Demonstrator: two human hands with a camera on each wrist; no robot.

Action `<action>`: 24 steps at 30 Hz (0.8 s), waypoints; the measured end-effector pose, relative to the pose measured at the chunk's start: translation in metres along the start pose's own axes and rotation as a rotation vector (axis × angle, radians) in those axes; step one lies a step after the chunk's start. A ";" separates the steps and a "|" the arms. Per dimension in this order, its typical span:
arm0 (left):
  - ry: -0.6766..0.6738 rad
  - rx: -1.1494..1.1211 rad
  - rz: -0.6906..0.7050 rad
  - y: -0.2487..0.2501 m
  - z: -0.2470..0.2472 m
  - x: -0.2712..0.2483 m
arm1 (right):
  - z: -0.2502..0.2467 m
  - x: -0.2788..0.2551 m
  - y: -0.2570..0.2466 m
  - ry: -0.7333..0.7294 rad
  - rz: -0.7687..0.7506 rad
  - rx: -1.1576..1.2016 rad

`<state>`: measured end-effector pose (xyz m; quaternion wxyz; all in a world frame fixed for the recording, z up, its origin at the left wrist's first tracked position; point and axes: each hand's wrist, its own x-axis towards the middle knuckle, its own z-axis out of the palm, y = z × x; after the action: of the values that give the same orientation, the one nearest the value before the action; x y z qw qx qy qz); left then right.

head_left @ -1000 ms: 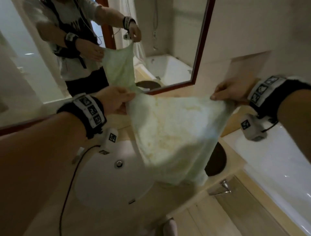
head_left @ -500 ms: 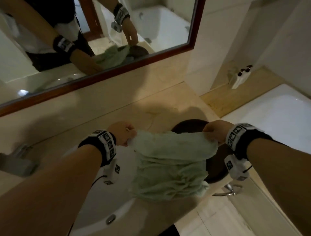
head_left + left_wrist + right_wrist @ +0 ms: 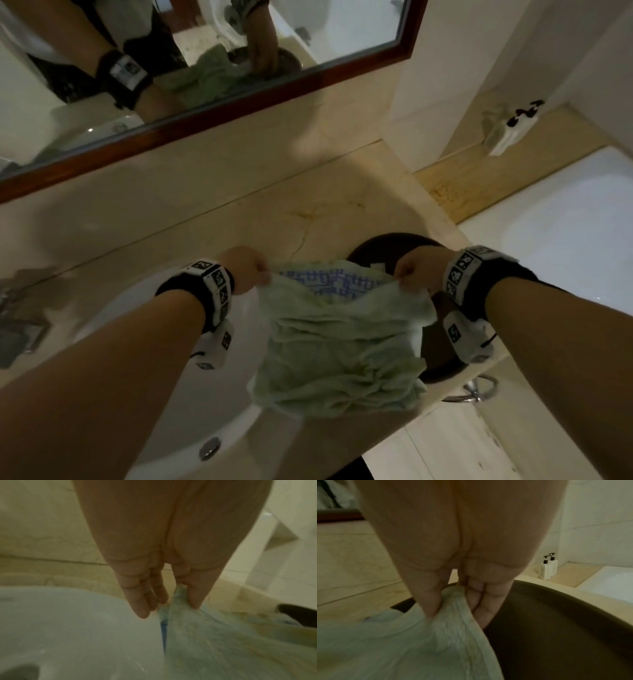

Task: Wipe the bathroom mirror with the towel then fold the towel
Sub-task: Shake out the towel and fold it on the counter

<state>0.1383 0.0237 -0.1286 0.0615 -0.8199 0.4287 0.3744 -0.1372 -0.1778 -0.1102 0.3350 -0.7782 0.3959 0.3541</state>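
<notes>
Both forearms extend forward and downward, roughly parallel, each wrist wrapped in a black band bearing square markers. Left hand (image 3: 244, 270): knuckles up, thumb (image 3: 197, 595) and fingers (image 3: 137, 601) pointing down and pinched together on one upper corner of the towel (image 3: 339, 346). Right hand (image 3: 419, 270): the same posture, thumb (image 3: 428, 599) opposing the fingers (image 3: 486, 601), pinching the other upper corner. The two hands are level with each other and apart, the towel's upper edge spanning the space between them.
</notes>
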 end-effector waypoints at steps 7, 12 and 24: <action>0.077 -0.596 -0.253 -0.011 0.016 0.011 | 0.009 0.010 -0.006 0.165 0.014 -0.218; 0.055 -0.945 -0.325 -0.010 0.031 0.013 | 0.017 0.011 -0.004 0.229 0.048 -0.239; 0.209 -0.989 -0.144 -0.027 0.009 -0.020 | 0.021 0.006 0.003 0.293 -0.066 -0.029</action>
<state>0.1462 0.0580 -0.1276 -0.3516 -0.8115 0.1466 0.4431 -0.1429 -0.1649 -0.1270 0.2739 -0.8388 0.4096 0.2313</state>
